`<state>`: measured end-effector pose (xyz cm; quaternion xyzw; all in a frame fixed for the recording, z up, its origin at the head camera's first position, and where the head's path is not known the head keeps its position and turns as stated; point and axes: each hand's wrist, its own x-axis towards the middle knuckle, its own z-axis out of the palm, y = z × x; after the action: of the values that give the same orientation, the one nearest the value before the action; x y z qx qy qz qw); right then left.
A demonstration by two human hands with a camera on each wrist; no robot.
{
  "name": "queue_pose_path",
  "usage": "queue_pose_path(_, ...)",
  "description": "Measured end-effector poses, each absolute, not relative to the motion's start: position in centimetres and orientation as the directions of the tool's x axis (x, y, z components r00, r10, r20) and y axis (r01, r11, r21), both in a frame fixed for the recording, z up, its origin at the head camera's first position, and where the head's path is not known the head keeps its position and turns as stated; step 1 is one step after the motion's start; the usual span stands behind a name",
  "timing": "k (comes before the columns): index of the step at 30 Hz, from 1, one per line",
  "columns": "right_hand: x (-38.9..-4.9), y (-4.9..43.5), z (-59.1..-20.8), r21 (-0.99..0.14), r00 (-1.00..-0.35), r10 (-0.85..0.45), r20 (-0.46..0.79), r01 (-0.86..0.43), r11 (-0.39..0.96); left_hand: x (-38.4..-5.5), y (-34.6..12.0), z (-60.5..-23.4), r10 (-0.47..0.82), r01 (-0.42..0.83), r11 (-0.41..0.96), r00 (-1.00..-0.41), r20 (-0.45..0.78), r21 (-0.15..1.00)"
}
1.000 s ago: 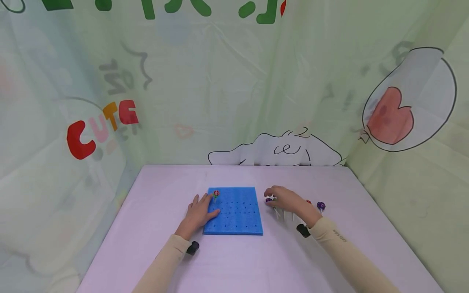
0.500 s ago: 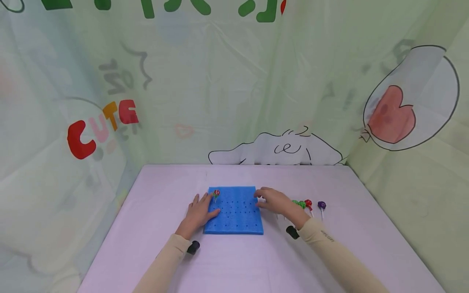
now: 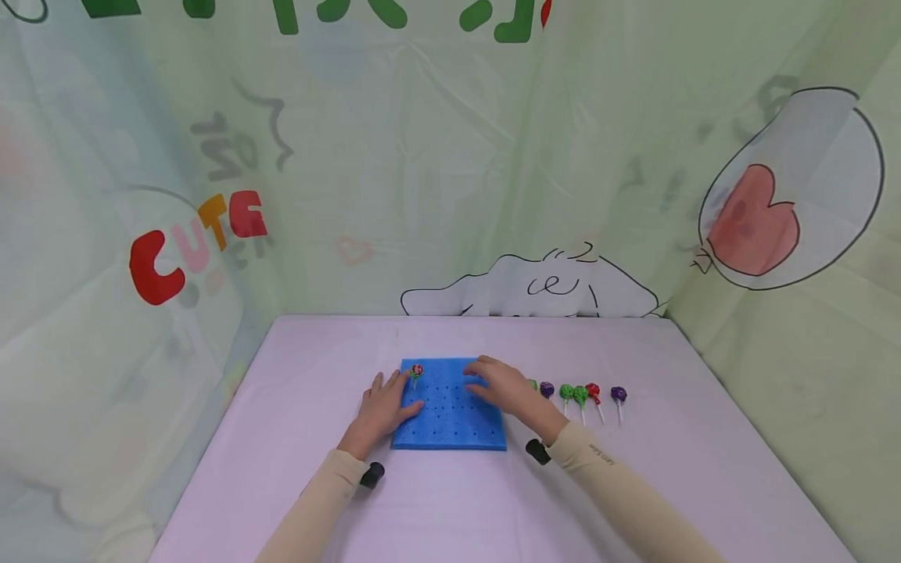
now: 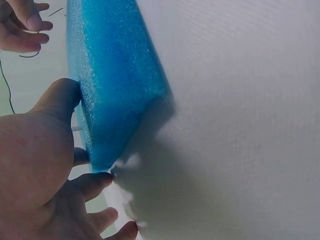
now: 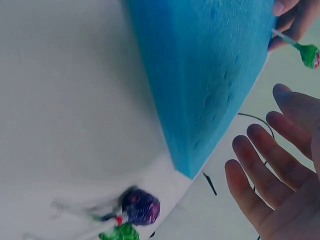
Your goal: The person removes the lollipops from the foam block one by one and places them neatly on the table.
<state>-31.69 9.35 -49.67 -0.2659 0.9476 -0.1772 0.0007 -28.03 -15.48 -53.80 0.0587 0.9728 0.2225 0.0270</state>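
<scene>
In the head view a blue foam board (image 3: 450,442) with rows of small holes lies on the table. A lollipop (image 3: 417,371) with a red-and-green wrapper stands upright near its far left corner. My left hand (image 3: 380,413) rests on the board's left edge, its fingers spread and its thumb over the top. Above the board's right part hovers my right hand (image 3: 501,389); in the right wrist view its fingers (image 5: 272,170) are loosely extended with nothing between them. A purple lollipop (image 5: 141,206) and a green one (image 5: 120,233) lie beyond the board's edge there.
Right of the board, several lollipops lie in a row: a purple one (image 3: 547,389), green ones (image 3: 580,393), a red one (image 3: 594,390) and another purple one (image 3: 619,394) at the far right. A printed curtain (image 3: 450,156) hangs around the pale table (image 3: 338,344).
My right hand has moved left from the lollipop row to above the board, uncovering several lollipops. My left hand has stayed in place.
</scene>
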Motion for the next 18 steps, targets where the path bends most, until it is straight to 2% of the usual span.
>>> queue_pose_path(7, -31.3, 7.6, -50.5, -0.365, -0.851, -0.505, 0.143, -0.519, 0.773, -28.0, -15.6, -53.8, 0.13, 0.106, 0.896, -0.991, -0.027, 0.431)
queue_pose_path(18, -31.1, 4.7, -50.7, -0.336, -0.835, -0.496, 0.239, -0.55, 0.764, -28.4, -15.7, -54.0, 0.139, 0.114, 0.909, -0.99, -0.034, 0.401)
